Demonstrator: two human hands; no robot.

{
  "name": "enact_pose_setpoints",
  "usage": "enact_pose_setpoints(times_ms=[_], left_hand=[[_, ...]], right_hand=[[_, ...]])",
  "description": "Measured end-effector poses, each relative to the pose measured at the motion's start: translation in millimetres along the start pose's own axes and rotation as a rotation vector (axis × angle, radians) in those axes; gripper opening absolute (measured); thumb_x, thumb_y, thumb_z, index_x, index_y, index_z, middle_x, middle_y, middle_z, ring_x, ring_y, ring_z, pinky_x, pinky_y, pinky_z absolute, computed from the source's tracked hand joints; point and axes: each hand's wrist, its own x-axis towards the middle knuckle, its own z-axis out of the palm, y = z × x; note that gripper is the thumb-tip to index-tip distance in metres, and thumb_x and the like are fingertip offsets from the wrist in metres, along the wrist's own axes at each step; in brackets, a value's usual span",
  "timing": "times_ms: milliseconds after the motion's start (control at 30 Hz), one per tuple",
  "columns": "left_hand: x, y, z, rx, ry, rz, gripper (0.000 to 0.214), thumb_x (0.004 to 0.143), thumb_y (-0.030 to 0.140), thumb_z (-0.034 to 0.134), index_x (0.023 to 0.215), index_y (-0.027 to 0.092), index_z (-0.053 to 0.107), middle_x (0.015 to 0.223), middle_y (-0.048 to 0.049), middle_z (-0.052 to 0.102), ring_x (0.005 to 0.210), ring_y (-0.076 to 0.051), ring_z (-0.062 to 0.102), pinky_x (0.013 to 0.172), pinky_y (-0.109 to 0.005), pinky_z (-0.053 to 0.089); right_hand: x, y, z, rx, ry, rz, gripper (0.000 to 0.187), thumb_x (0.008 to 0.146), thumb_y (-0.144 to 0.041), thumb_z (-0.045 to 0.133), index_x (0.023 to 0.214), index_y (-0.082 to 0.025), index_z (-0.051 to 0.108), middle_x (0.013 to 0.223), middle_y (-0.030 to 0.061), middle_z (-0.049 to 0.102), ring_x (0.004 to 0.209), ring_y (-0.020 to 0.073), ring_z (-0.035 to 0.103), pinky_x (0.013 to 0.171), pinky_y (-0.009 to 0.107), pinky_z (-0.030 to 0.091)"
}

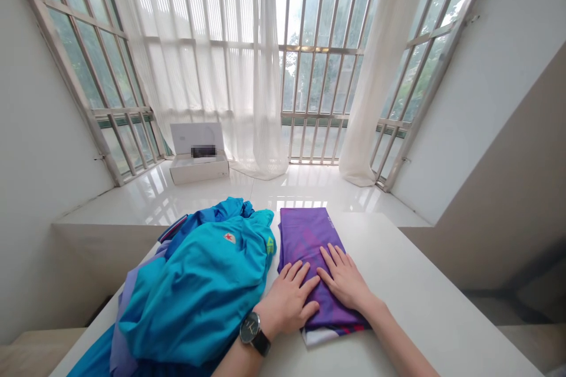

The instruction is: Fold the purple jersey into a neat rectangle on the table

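Big windows with metal bars (pixel 322 53) fill 3 sides of the room, and 2 white see-through curtains (pixel 207 59) hang at them. A long white table (pixel 411 288) is in front of the person. Far off on the shiny white floor (pixel 145 200) sits 1 white box (pixel 198 168) with its lid up, and the thing in it is blurred. On the table is 1 big blue jacket (pixel 198 288) in a soft heap, with pale purple cloth (pixel 121 330) under it. Just beside the heap lies 1 folded purple shirt (pixel 307 241), flat on the table, with a white and red edge (pixel 321 336) at the near end. 2 hands rest on it. The left hand (pixel 287 300) and the right hand (pixel 345 280) are both open and flat, fingers spread, pressing down and gripping nothing. The left wrist wears 1 black watch (pixel 254 333). The jacket has 1 small red star badge (pixel 229 238).
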Motion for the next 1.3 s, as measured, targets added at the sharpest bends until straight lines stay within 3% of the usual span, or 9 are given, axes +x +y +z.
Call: enact_pose_setpoints(times_ms=[433, 600, 733, 933, 1167, 1300], left_hand=[[-12.5, -0.7, -6.6, -0.023, -0.074, -0.045, 0.062, 0.099, 0.057, 0.043, 0.154, 0.032, 0.032, 0.163, -0.0091, 0.026, 0.151, -0.031, 0.021, 0.121, -0.054, 0.020], [-34.6, 16.4, -9.1, 0.000, -0.005, -0.109, 0.060, 0.099, 0.055, 0.046, 0.153, 0.033, 0.035, 0.163, -0.0105, 0.027, 0.150, -0.033, 0.023, 0.120, -0.057, 0.022], [-64.0, 38.4, -15.1, -0.072, 0.015, -0.158, 0.059, 0.095, 0.042, 0.058, 0.150, 0.032, 0.039, 0.162, -0.0100, 0.028, 0.148, -0.033, 0.029, 0.120, -0.054, 0.028], [-101.4, 49.5, -24.6, -0.201, 0.031, -0.217, 0.041, 0.087, 0.025, 0.068, 0.126, 0.033, 0.061, 0.148, -0.0020, 0.052, 0.138, -0.026, 0.044, 0.118, -0.040, 0.036], [-101.0, 49.8, -34.2, -0.049, 0.077, -0.119, 0.017, 0.088, 0.021, 0.066, 0.104, 0.027, 0.067, 0.118, -0.0010, 0.069, 0.109, -0.022, 0.062, 0.099, -0.035, 0.048], [-103.6, 50.6, -33.9, 0.062, 0.058, -0.105, 0.007, 0.092, 0.021, 0.061, 0.091, 0.024, 0.066, 0.104, -0.0024, 0.072, 0.093, -0.022, 0.067, 0.084, -0.033, 0.050]], right_hand=[[-6.3, -13.6, -4.3, 0.022, -0.001, -0.028, 0.072, 0.097, -0.063, 0.027, 0.157, -0.022, 0.028, 0.165, 0.0102, 0.021, 0.153, 0.0294, 0.016, 0.123, 0.048, 0.013], [-18.4, -22.7, -1.8, 0.031, 0.013, -0.027, 0.073, 0.096, -0.064, 0.027, 0.156, -0.022, 0.029, 0.165, 0.0101, 0.022, 0.152, 0.0295, 0.017, 0.123, 0.049, 0.014], [-29.9, -24.3, 2.1, 0.035, 0.025, -0.018, 0.073, 0.096, -0.064, 0.027, 0.156, -0.023, 0.029, 0.165, 0.0086, 0.023, 0.152, 0.0285, 0.018, 0.123, 0.049, 0.015], [-46.6, -24.6, 1.8, 0.053, 0.054, -0.021, 0.071, 0.096, -0.063, 0.028, 0.155, -0.023, 0.034, 0.163, 0.0084, 0.028, 0.151, 0.0290, 0.022, 0.123, 0.049, 0.018], [-50.2, -24.2, -1.1, 0.091, 0.121, -0.042, 0.067, 0.096, -0.058, 0.035, 0.149, -0.018, 0.045, 0.157, 0.0122, 0.040, 0.147, 0.0308, 0.033, 0.122, 0.048, 0.024], [-56.2, -23.0, -6.6, 0.216, 0.219, -0.164, 0.050, 0.096, -0.044, 0.040, 0.131, -0.016, 0.063, 0.147, 0.0140, 0.052, 0.138, 0.0292, 0.045, 0.118, 0.042, 0.032]])
